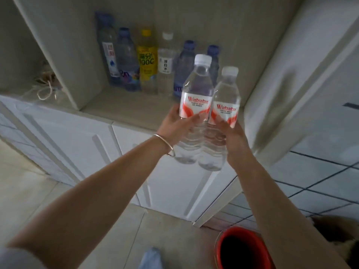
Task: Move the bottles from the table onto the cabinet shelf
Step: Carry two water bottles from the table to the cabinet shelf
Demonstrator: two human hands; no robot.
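Bare cabinet shelf (124, 107) lies open at the front, toward six o'clock; a row of six bottles (147, 61) blocks the back, from ten to one o'clock

Bare forearms; thin silver bangle (168, 145) on left wrist; light sleeve (11, 258).

The bottle (196, 98) gripped in the left hand (179, 126) is clear with a white cap and a white label swirled in red, red lettering above the fingertips. The bottle (225, 105) in the right hand (232, 136) wears the same red-and-white label and a white cap. Beyond the fingers, the beige shelf (120, 107) carries a yellow bottle (146, 61) with a yellow cap, a clear white-capped bottle (166, 63), and blue-capped, blue-tinted bottles (126, 59). A silver bangle (165, 144) circles the left wrist. The cabinet doors (77, 136) below are white. A red bucket (242, 249) is black inside.
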